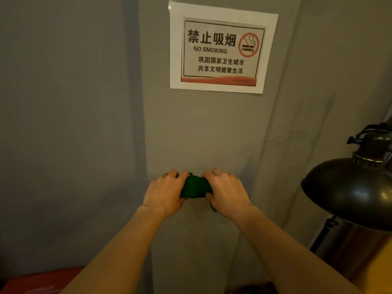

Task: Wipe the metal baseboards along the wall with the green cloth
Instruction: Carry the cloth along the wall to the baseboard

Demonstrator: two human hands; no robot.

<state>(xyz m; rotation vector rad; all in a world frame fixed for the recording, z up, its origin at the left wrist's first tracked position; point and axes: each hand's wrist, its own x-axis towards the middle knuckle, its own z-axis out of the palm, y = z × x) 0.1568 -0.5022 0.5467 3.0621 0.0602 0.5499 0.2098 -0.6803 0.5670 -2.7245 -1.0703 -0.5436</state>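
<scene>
A bunched green cloth (195, 186) is held between both of my hands in front of a grey wall (191, 128). My left hand (166, 192) grips its left side with curled fingers. On the cloth's right side, my right hand (226, 192) grips it, and a small corner of cloth hangs below that palm. Most of the cloth is hidden inside the two fists. No metal baseboard shows in this view.
A white no-smoking sign (220, 49) is stuck on the wall above my hands. A dark metal lamp shade (347, 192) on a stand juts in at the right. A red object (40, 281) lies at the bottom left corner.
</scene>
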